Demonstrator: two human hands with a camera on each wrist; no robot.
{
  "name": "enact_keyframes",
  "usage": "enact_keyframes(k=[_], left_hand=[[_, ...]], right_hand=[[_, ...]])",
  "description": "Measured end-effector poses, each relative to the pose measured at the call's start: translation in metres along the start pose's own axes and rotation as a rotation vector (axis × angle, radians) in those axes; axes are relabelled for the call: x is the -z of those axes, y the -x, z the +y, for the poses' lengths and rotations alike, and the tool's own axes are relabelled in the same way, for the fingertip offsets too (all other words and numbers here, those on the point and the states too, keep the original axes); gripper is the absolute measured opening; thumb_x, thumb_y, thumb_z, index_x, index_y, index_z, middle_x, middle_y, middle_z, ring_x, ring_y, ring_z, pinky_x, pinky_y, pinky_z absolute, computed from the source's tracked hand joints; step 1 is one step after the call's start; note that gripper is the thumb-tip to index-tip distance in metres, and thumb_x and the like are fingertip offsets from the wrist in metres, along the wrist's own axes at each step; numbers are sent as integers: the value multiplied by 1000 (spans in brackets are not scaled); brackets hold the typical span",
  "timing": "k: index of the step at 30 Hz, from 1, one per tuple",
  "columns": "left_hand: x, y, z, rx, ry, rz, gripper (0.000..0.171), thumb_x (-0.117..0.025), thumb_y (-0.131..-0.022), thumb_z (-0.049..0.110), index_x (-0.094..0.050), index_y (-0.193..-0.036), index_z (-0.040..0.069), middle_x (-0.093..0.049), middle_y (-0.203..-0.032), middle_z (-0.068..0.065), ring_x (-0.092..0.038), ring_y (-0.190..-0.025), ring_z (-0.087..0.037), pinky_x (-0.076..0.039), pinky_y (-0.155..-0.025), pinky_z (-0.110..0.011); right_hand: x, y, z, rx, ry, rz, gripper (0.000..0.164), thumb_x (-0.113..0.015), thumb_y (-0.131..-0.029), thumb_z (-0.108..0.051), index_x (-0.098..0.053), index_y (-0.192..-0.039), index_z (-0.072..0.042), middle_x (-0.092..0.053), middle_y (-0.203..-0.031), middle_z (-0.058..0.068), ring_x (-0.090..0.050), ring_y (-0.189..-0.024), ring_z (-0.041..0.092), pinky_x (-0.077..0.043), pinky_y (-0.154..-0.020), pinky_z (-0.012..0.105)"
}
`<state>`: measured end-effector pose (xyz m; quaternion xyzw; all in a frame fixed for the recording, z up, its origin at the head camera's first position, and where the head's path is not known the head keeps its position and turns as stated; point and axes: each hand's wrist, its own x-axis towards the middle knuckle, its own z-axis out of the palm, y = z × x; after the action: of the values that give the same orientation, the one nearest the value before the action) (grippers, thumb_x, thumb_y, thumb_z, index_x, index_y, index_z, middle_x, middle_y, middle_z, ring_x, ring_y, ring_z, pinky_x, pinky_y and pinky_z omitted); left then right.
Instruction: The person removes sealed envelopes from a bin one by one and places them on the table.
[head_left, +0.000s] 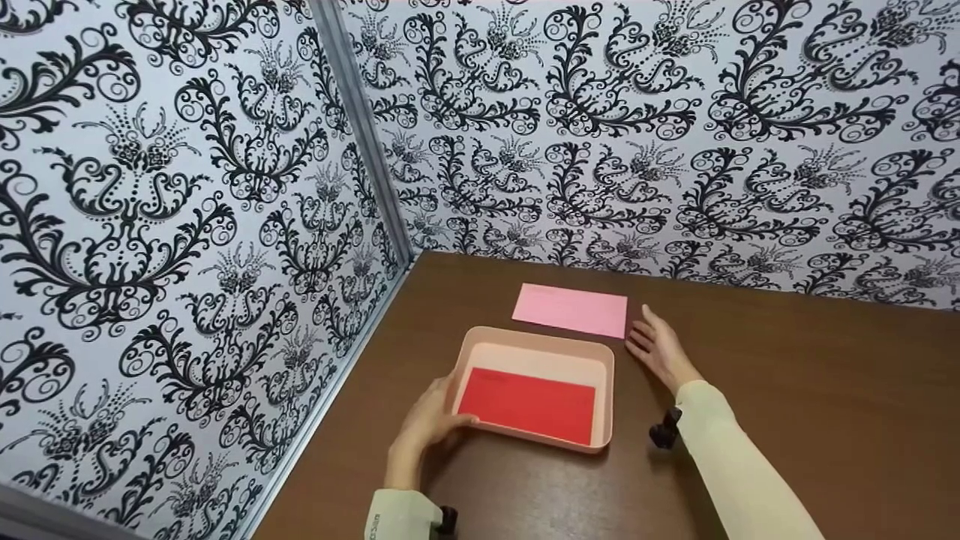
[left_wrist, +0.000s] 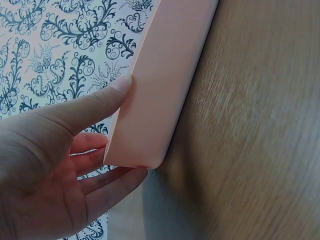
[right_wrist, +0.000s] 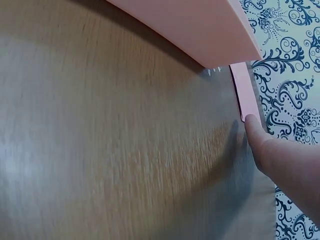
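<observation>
Two hands (head_left: 429,417) (head_left: 661,351) flank one tray (head_left: 544,341) holding one of two envelopes (head_left: 529,406) (head_left: 570,309).

No text can be read; on the left sleeve (head_left: 401,510), to the near left of the tray (head_left: 536,358), small lettering (head_left: 377,526) is seen, too blurred to be deciphered.

Two hands are showing in the lower half of the head view: one left hand (head_left: 429,418), one right hand (head_left: 661,349). Two pale sleeves (head_left: 739,457) and two black wrist pieces (head_left: 664,430) are appearing lower down. One peach tray (head_left: 540,358) is sitting at lower centre. Two flat sheets are lying: one red sheet (head_left: 529,405), one pink sheet (head_left: 574,309). Two patterned walls (head_left: 637,112) are filling the upper frame.
</observation>
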<state>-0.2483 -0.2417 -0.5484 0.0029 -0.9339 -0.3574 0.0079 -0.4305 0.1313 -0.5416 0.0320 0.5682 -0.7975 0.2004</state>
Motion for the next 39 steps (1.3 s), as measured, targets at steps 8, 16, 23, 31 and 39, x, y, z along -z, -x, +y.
enact_keyframes(k=[8,16,23,31,39], left_hand=[[0,0,2,10,-9,-2,90,-83,-78,28,-37,-153,7,-51,-142,-24,-52,-125,-41,-40,-107,-64],[-1,3,0,25,-11,-14,90,-83,-78,28,-37,-152,4,-51,-141,-24,-52,-125,-40,-40,-108,-63],[2,2,0,-15,23,1,91,-83,-77,31,-38,-151,5,-52,-140,-25,-52,-124,-40,-40,-108,-64],[4,2,2,5,-13,-10,87,-83,-79,27,-39,-150,2,-52,-140,-26,-53,-125,-40,-40,-109,-62],[4,1,3,13,-22,-16,87,-83,-79,27,-39,-150,2,-52,-140,-26,-52,-126,-41,-40,-109,-61]], right_hand=[[4,10,-3,55,58,-20,81,-37,-106,-44,9,-159,-4,-5,-167,21,-14,-155,36,-21,-125,45],[5,26,-6,96,151,0,70,-41,-105,-43,-17,-157,-1,-37,-158,18,-47,-138,22,-31,-122,42],[0,39,-13,156,204,-14,59,-48,-104,-36,-34,-147,2,-67,-118,-7,-66,-103,3,-44,-112,37],[-13,50,-12,203,314,-58,53,-54,-103,-28,-43,-140,8,-68,-123,6,-67,-102,4,-54,-97,28],[-23,59,-6,234,429,-91,52,-53,-103,-24,-43,-141,12,-63,-132,20,-65,-115,17,-48,-108,44]])
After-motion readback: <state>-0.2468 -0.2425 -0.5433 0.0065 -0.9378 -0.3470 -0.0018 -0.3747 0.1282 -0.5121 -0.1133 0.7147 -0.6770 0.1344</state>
